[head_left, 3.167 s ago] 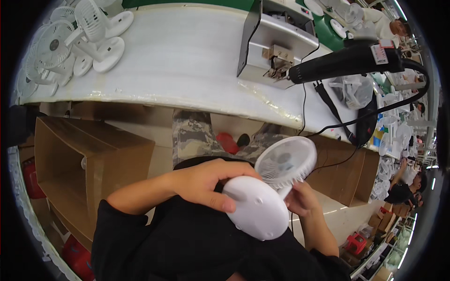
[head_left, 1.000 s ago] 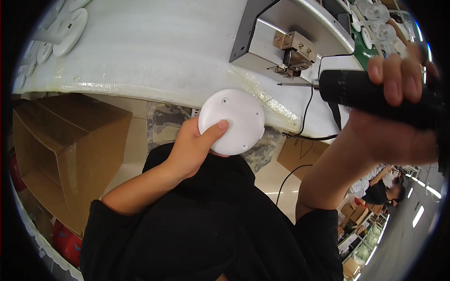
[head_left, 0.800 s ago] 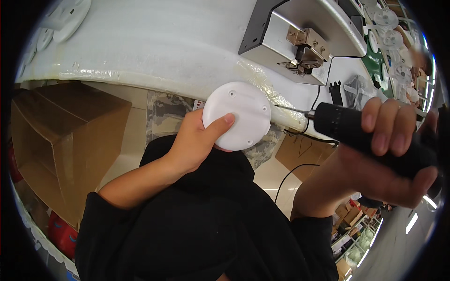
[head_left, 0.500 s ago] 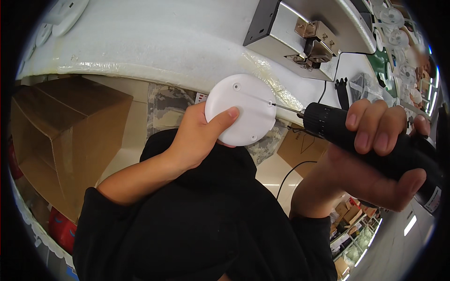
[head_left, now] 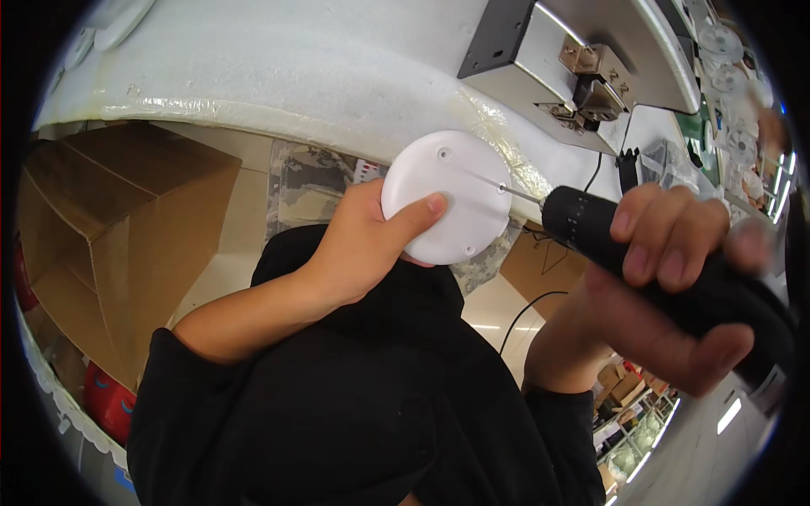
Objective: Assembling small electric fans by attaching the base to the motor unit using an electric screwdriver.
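My left hand [head_left: 371, 228] grips a round white plastic disc [head_left: 468, 202], thumb across its face and fingers behind it. Small recessed screw holes show near the disc's rim. In my right hand [head_left: 666, 253] is a black electric screwdriver [head_left: 591, 221], pointing left, with my fingers wrapped over its body. Its long thin bit [head_left: 498, 187] now reaches across the disc's face, past the right-hand hole, toward the upper middle. Whether the tip touches the disc I cannot tell.
A white-covered bench [head_left: 278, 67] with a taped edge runs along the far side. On it stands a metal fixture [head_left: 540, 84] with a bracket. An open cardboard box [head_left: 126, 228] is at the left, a red object [head_left: 108, 403] below it. Shelves with goods [head_left: 633, 422] appear lower right.
The screwdriver's bit has left the right-hand hole and shifted left over the disc's face. My left hand and the disc appear slightly further right in the picture.
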`<state>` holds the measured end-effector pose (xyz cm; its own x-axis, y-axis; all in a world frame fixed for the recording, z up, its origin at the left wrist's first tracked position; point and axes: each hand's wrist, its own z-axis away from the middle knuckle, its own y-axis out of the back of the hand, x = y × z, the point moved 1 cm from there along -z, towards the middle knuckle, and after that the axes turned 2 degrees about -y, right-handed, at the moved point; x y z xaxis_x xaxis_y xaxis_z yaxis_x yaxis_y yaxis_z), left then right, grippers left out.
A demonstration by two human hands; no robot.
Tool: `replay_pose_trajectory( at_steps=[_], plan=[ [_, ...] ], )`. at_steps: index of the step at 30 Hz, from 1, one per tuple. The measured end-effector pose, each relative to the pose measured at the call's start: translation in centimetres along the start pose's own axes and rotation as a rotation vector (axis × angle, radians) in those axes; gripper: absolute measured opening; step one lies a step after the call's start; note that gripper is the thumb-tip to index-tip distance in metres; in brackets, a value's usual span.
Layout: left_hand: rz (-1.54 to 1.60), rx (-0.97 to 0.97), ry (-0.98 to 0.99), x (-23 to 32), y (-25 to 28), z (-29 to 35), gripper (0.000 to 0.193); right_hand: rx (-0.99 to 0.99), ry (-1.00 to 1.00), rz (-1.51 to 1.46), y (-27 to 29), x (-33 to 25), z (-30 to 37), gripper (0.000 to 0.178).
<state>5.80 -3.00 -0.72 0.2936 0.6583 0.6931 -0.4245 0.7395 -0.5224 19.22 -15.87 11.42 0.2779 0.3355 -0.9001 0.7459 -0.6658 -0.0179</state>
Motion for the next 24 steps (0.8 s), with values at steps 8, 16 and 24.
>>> replay_pose_trajectory(
  at_steps=[8,16,24],
  plan=[
    [0.048,-0.008,-0.068,-0.8,0.2,0.0,0.033,-0.057,-0.061,-0.016,0.0,0.3,-0.9,0.052],
    [0.078,-0.017,-0.018,-0.5,-0.1,0.0,0.032,-0.036,0.029,0.086,-1.0,0.5,0.1,0.054],
    [0.098,0.004,0.010,-0.4,-0.1,-0.1,0.034,0.087,0.022,0.094,-0.9,0.5,0.3,0.075]
  ],
)
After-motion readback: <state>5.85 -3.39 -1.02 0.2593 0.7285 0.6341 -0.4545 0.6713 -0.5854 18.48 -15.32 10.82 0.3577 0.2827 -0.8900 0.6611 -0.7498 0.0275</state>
